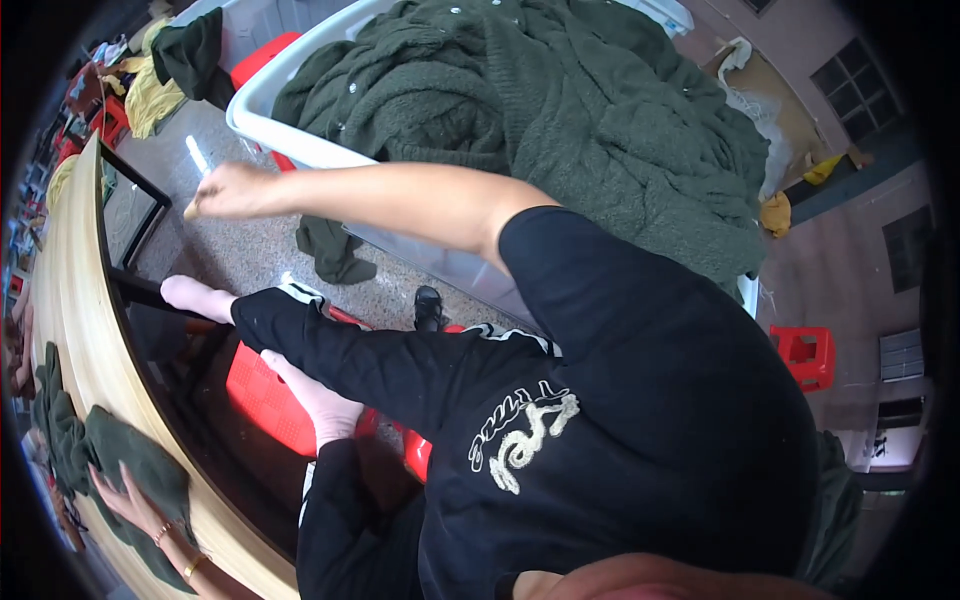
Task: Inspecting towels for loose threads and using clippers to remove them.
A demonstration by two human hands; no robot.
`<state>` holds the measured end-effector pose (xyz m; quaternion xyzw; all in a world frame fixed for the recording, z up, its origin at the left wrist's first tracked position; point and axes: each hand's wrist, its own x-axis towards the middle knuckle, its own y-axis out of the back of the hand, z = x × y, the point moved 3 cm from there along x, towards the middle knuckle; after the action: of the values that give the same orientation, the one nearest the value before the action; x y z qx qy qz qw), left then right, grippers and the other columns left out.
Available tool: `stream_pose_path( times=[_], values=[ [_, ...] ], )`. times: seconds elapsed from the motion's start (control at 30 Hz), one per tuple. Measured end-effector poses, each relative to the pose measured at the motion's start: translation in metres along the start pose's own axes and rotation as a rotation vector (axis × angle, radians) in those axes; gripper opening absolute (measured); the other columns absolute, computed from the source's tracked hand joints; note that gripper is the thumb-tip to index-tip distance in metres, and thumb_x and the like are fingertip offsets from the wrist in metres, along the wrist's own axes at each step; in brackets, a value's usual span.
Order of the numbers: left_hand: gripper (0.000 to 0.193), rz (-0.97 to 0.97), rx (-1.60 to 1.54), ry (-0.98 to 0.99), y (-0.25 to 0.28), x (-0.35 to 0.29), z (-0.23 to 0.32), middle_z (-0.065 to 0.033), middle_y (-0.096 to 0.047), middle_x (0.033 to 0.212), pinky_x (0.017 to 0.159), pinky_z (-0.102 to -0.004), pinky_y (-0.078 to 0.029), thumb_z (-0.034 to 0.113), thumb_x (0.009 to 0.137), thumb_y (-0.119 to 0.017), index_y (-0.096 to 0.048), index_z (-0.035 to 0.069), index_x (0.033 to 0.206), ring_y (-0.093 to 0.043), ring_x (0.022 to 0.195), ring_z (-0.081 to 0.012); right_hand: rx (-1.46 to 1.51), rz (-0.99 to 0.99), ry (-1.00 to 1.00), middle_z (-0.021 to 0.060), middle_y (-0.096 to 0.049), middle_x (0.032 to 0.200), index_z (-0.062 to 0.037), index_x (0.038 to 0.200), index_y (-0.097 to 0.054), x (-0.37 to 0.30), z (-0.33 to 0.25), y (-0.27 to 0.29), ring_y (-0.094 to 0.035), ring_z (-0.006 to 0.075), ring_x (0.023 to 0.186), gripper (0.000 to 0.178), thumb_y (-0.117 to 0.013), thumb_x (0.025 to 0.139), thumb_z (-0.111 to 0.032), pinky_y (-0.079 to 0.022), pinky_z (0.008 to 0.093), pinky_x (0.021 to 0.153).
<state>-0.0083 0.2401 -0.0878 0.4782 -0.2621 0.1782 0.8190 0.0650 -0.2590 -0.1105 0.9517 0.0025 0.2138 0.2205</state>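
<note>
My left hand, with bracelets at its wrist, lies with fingers stretched on a dark green garment on the light wooden table. My right arm reaches out across the view in front of a white bin. At its end my right hand is closed, off the far side of the table. A small tan tip shows below its fingers; whether it is a fingertip or a held thing, I cannot tell. Dark green fleecy fabric is heaped above the bin's rim.
A green scrap lies on the speckled floor beside the bin. My feet in pink socks are by a red plastic stool under the table. A black shoe stands on the floor. Another red stool is at the right.
</note>
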Motion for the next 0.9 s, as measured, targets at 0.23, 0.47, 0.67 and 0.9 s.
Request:
stream_pose_path(
  times=[0.23, 0.47, 0.67, 0.9],
  values=[
    [0.052, -0.123, -0.810, 0.338, -0.094, -0.001, 0.062, -0.0128, -0.041, 0.138, 0.106, -0.0374, -0.033, 0.032, 0.093, -0.045, -0.038, 0.002, 0.135, -0.041, 0.125, -0.0241, -0.477, 0.190, 0.093, 0.0121, -0.069, 0.090, -0.0043, 0.093, -0.070, -0.044, 0.012, 0.153, -0.065, 0.0189, 0.084, 0.034, -0.070, 0.078, -0.035, -0.050, 0.0315, 0.077],
    [0.064, -0.538, -1.527, 0.767, -0.130, -0.147, 0.184, -0.0101, -0.044, 0.135, 0.107, -0.0365, -0.030, 0.050, 0.091, -0.035, -0.037, 0.004, 0.135, -0.040, 0.125, -0.0240, -1.038, 0.829, -0.059, 0.0182, -0.060, 0.104, -0.0069, 0.105, -0.064, -0.107, 0.050, 0.325, -0.058, 0.0306, 0.094, 0.055, -0.074, 0.069, -0.047, -0.047, 0.0373, 0.082],
    [0.076, -0.906, -2.141, 1.037, -0.192, -0.197, 0.273, -0.0078, -0.046, 0.133, 0.108, -0.0358, -0.027, 0.065, 0.089, -0.026, -0.036, 0.006, 0.136, -0.039, 0.125, -0.0240, -0.579, 0.704, -0.415, 0.0189, -0.067, 0.101, 0.0012, 0.106, -0.065, -0.131, 0.098, 0.358, -0.063, 0.0269, 0.097, 0.074, -0.071, 0.064, -0.060, -0.047, 0.0348, 0.085],
    [0.091, -0.768, -2.111, 1.244, -0.195, -0.200, 0.262, -0.0060, -0.058, 0.117, 0.100, -0.0380, -0.036, 0.083, 0.074, -0.036, -0.053, 0.009, 0.123, -0.048, 0.112, -0.0252, -0.325, 0.691, -0.318, -0.0055, -0.044, 0.052, -0.0102, 0.067, -0.058, -0.140, 0.064, 0.339, -0.036, 0.0064, 0.042, 0.033, -0.076, 0.073, -0.037, -0.025, 0.0267, 0.040]
  ],
)
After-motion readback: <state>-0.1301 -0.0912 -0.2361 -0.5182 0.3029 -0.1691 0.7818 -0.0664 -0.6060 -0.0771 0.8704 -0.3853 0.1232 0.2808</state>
